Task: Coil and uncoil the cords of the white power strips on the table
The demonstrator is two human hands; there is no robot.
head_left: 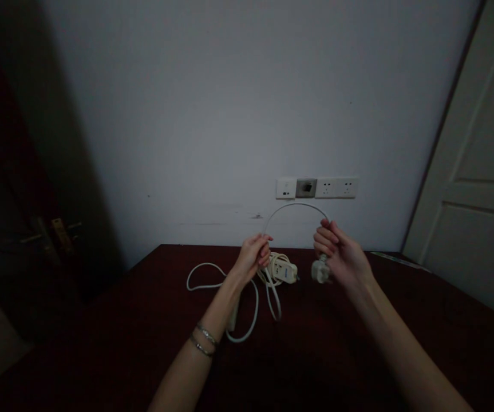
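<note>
A white power cord (pixel 297 204) arches up between my two raised hands. My left hand (pixel 253 256) is closed round the cord, with a loop of it hanging below the fist. My right hand (pixel 336 246) grips the cord near its end, and the white plug (pixel 321 270) dangles just under the fingers. More of the white cord curls over the table to the left, beside a pale power strip (pixel 233 315) that my left forearm partly covers. Behind my left hand lies a second, cream power strip (pixel 285 271) with a coiled cord.
The dark red table (pixel 315 355) reaches back to a pale wall. Several wall sockets (pixel 336 187) sit above its far edge. A thin flat strip (pixel 401 261) lies at the back right. White door panels (pixel 478 229) stand at right, and a dark door with a handle (pixel 61 234) at left.
</note>
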